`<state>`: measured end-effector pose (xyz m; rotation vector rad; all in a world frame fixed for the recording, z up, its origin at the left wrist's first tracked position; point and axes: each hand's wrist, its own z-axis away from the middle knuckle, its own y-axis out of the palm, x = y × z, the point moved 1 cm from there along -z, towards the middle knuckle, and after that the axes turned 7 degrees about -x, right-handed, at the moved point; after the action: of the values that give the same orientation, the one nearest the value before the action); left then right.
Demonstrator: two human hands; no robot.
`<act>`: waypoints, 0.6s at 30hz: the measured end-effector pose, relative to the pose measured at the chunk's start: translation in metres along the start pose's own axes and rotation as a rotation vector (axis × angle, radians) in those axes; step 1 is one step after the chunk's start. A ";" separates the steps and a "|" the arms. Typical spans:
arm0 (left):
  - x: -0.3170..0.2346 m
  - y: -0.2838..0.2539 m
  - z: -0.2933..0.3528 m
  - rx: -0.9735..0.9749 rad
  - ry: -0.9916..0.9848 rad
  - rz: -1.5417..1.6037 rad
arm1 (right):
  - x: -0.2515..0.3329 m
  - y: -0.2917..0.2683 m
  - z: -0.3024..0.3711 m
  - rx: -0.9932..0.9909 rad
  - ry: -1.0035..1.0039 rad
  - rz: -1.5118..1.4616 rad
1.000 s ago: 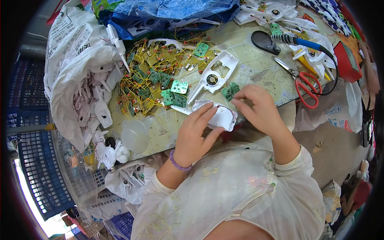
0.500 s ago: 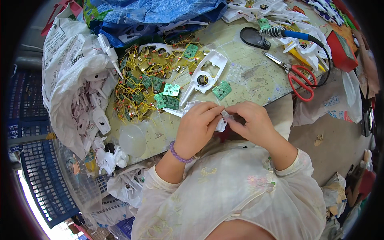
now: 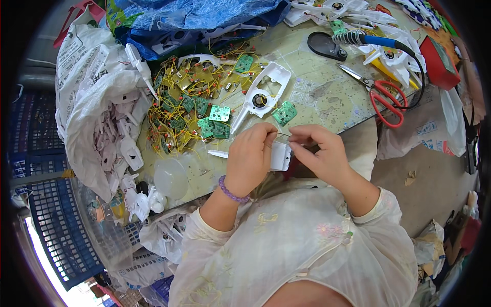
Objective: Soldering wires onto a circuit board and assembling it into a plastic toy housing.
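Observation:
My left hand point(image 3: 249, 156) is closed around a white plastic housing point(image 3: 280, 156) at the table's front edge. Its flat end shows to the right of my fingers, and a narrow white tip pokes out on the left. Between my two hands runs a short, thin dark wire point(image 3: 282, 134). My right hand point(image 3: 323, 156) pinches the wire's right end between thumb and forefinger. Just beyond lie another white housing point(image 3: 270, 84) with a round black speaker point(image 3: 259, 100) and a green circuit board point(image 3: 284, 113).
Circuit boards with yellow wires point(image 3: 192, 102) form a heap on the left, beside a white sack point(image 3: 76, 123) of plastic parts. To the right lie red-handled scissors point(image 3: 387, 102), a soldering iron point(image 3: 378, 42) on a coiled holder, and a red box point(image 3: 439, 64). A blue bag point(image 3: 204, 20) sits at the back.
My hands have moved slightly apart, and the dark wire now shows stretched between them. More of the held housing's flat face is visible.

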<state>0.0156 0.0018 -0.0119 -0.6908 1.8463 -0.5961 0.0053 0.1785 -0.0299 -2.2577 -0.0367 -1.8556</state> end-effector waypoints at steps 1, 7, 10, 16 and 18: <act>0.000 -0.001 0.001 0.003 -0.077 0.048 | 0.001 0.000 -0.001 -0.018 0.010 -0.055; 0.000 0.001 0.002 -0.007 -0.061 0.137 | -0.003 0.004 -0.007 -0.065 0.000 -0.119; -0.003 -0.001 -0.002 -0.016 -0.021 0.227 | 0.000 0.007 -0.009 -0.127 -0.056 -0.127; -0.002 0.000 -0.001 -0.061 -0.145 0.329 | -0.002 0.011 -0.010 -0.172 0.002 -0.232; 0.000 0.002 0.001 -0.102 -0.127 0.307 | -0.003 0.013 -0.009 -0.176 -0.004 -0.231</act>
<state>0.0166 0.0028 -0.0136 -0.4856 1.8259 -0.2538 -0.0018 0.1649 -0.0336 -2.4670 -0.1454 -2.0413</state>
